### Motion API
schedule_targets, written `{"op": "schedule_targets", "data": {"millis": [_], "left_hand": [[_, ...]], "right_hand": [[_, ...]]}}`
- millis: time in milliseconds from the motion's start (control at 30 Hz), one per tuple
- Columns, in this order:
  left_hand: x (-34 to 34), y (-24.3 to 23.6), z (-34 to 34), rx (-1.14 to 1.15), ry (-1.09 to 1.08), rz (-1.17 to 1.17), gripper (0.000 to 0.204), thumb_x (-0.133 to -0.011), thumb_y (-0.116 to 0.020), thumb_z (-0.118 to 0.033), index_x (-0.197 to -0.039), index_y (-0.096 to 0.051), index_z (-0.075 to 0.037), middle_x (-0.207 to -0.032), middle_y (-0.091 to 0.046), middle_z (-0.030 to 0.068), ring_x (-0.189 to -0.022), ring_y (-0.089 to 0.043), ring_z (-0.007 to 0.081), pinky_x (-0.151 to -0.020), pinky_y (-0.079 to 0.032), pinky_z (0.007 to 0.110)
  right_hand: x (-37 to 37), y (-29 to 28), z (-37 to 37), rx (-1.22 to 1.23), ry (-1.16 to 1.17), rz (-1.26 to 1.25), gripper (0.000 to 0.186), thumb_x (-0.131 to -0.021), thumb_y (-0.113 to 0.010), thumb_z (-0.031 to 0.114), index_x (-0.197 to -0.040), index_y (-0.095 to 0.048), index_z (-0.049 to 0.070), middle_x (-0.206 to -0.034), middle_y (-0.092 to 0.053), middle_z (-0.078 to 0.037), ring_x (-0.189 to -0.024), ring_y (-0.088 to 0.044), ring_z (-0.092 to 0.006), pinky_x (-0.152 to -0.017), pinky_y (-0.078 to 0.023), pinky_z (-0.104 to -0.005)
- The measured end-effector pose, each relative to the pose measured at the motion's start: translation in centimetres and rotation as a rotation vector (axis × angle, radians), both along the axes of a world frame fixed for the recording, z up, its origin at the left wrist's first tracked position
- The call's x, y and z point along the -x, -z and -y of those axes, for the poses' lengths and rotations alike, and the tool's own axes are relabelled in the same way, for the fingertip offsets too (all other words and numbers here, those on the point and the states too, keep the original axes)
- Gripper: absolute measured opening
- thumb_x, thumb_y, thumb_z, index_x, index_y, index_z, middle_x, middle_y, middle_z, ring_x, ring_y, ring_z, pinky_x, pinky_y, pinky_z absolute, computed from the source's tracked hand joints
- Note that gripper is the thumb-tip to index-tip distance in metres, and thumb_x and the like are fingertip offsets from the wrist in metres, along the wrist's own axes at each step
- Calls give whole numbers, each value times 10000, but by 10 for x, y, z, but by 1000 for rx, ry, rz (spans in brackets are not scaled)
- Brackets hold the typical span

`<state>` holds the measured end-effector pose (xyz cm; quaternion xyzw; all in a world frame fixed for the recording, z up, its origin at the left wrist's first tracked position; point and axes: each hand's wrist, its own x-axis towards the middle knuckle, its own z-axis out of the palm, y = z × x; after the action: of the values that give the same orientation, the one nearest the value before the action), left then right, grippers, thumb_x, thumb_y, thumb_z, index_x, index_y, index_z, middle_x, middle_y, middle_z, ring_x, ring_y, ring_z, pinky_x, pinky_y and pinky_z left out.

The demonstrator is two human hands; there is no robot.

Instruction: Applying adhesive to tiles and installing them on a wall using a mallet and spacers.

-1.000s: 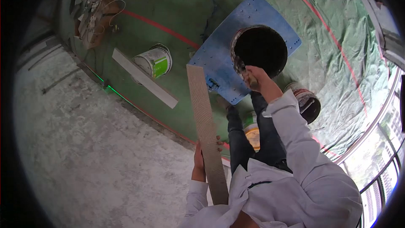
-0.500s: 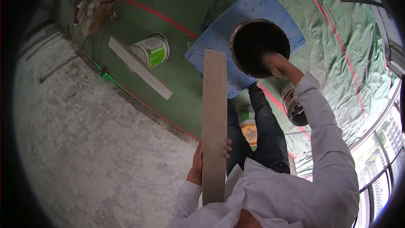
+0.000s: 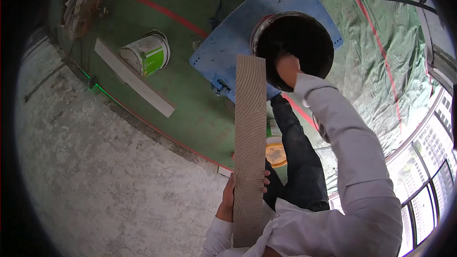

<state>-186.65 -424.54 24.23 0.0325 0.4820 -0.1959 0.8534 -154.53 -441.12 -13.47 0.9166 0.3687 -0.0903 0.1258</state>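
Observation:
My left hand grips a long narrow strip near its lower end, thumb on one side and fingertips round the other. The strip's upward face carries combed, wavy grey-beige ridges, like trowelled adhesive on a tile strip. Its far end reaches beside a large dark-mouthed bucket, which stands on a blue platform. Inside the bucket's mouth, my right hand is closed, its fingers curled in shadow. Whatever it holds is lost in the dark interior.
On the green floor covering at left, a white and green bucket has a pale strip lying against it. A yellow-orange bucket is by my legs. Bare grey concrete spreads at lower left, bordered by a green light line.
My right hand has moved left and deeper into the bucket. The view has shifted, and the ridged strip stays in my left hand, now overlapping the platform's near edge.

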Motion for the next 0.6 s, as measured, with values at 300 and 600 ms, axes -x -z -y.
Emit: {"op": "schedule_targets", "data": {"millis": [300, 600], "left_hand": [[33, 17, -26, 16, 7, 87, 1019, -1067, -410, -763, -1669, -307, 54, -1550, -532, 332, -1307, -653, 404, -1055, -600, 518], [70, -5, -15, 224, 7, -74, 1235, -933, -480, -900, -1707, -241, 32, -1677, -416, 313, -1508, -492, 460, -1265, -399, 622]], "right_hand": [[-64, -91, 40, -81, 384, -827, 310, -1004, -627, 272, -1081, -698, -20, -976, -767, -285, -887, -766, -469, -802, -626, -567], [21, 48, 10, -168, 440, -646, 333, -1041, -582, 257, -1229, -694, 6, -1090, -758, -291, -927, -764, -464, -804, -622, -578]]}}
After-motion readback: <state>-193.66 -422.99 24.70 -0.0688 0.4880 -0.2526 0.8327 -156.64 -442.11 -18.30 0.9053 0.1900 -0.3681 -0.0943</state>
